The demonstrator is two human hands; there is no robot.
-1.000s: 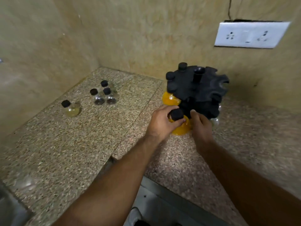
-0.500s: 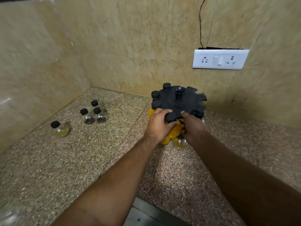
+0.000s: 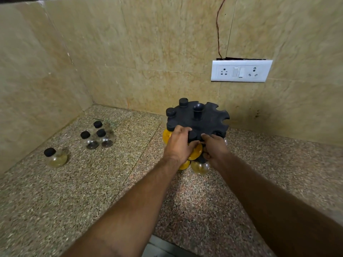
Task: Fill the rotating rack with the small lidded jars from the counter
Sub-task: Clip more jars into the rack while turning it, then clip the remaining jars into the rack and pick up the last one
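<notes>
A black rotating rack [image 3: 206, 119] with slotted edges stands by the back wall. Several black-lidded jars hang in its left and near slots, some holding yellow powder. My left hand [image 3: 179, 143] grips a yellow-filled jar [image 3: 196, 152] whose black lid sits in the rack's near slot. My right hand [image 3: 215, 149] presses against the rack's front edge beside that jar, fingers curled on the rack. A pale jar [image 3: 200, 166] hangs low below both hands. On the counter to the left stand three clear jars [image 3: 97, 138] and, apart from them, one yellowish jar [image 3: 55, 157].
The granite counter [image 3: 92, 191] meets tiled walls at the left and back. A white socket panel [image 3: 241, 71] is on the back wall above the rack. The counter's front edge runs below my arms.
The yellow jar has gone from in front of the rack into its near slot. My view has pulled back and tilted up. The jars on the counter have not moved.
</notes>
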